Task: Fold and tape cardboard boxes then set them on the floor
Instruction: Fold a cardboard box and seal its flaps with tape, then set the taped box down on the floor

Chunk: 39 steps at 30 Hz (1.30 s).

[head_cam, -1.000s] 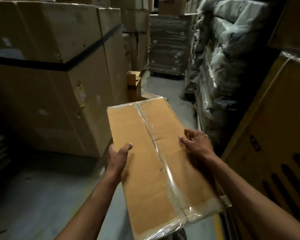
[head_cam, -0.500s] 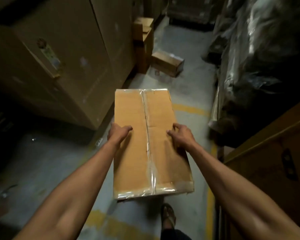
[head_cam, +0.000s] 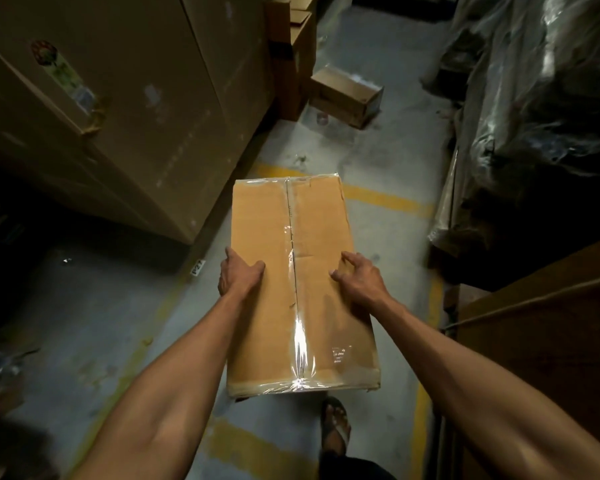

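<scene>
While both hands (head_cam: 239, 277) grip its edges, box (head_cam: 264, 244) hangs.

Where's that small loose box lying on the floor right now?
In the head view, the small box lies on the floor at upper centre, ahead of the taped box in both hands, just right of the upright cartons.

The taped box (head_cam: 302, 285) is going down toward the floor (head_cam: 378, 161), lower than it was a second ago. It was tipped and turned to one side then; now it is lying flat and straight. The left hand (head_cam: 238, 275) and the right hand (head_cam: 359, 277) are reaching further down with it, arms stretched out. A foot in a sandal (head_cam: 335, 424) is showing now under the box's near end.
</scene>
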Motion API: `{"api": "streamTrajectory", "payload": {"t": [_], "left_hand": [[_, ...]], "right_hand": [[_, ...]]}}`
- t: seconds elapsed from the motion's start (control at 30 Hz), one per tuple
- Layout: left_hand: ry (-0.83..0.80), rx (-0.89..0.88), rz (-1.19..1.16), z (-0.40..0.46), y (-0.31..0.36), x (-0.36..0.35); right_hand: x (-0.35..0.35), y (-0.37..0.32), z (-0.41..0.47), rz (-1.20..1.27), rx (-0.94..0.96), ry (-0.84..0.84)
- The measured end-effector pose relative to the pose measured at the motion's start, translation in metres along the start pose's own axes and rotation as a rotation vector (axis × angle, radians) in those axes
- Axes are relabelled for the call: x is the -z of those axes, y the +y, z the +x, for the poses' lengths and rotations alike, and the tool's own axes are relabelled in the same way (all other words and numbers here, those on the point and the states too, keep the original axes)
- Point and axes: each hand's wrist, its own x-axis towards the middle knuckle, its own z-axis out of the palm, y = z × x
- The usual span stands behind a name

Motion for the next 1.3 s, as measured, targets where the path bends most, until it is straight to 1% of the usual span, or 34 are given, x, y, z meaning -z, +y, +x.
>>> {"api": "streamTrajectory", "payload": {"t": [0.1, 0.23, 0.33, 0.53, 0.67, 0.7, 0.77, 0.87, 0.97, 1.07, 1.2, 1.3], "left_hand": [[-0.04, 0.024, 0.075, -0.009, -0.005, -0.002], [-0.061, -0.016, 0.071, -0.022, -0.018, 0.005], [-0.047, -0.042, 0.048, -0.039, -0.032, 0.014], [-0.01, -0.058, 0.072, -0.1, -0.078, 0.039], [-0.012, -0.067, -0.006, -0.161, -0.119, 0.058], [-0.027, -0.081, -0.038, -0.178, -0.132, 0.063], [-0.057, -0.103, -0.136, -0.217, -0.165, 0.075], [-0.061, -0.086, -0.301, -0.275, -0.227, 0.092], [0.036, -0.003, -0.465, -0.322, -0.303, 0.106], [0.14, 0.066, -0.521, -0.355, -0.364, 0.14], [0.321, 0.124, -0.647, -0.359, -0.435, 0.193], [0.457, 0.167, -0.71, -0.359, -0.465, 0.244]], "right_hand": [[-0.003, -0.001, -0.004, -0.056, 0.003, -0.025], [-0.006, -0.003, -0.013, -0.133, 0.006, -0.006], [-0.002, -0.004, -0.031, -0.132, 0.015, 0.037], [-0.015, -0.002, -0.095, -0.195, 0.164, 0.082], [-0.04, -0.014, -0.161, -0.201, 0.267, 0.102], [-0.049, -0.014, -0.178, -0.18, 0.3, 0.073], [-0.066, -0.017, -0.216, -0.098, 0.331, -0.037], [-0.095, -0.025, -0.271, -0.114, 0.399, -0.216], [-0.14, -0.032, -0.311, -0.162, 0.493, -0.321], [-0.195, -0.06, -0.345, -0.25, 0.6, -0.45], [-0.266, -0.119, -0.376, -0.284, 0.745, -0.573], [-0.321, -0.171, -0.395, -0.323, 0.868, -0.635]]}}
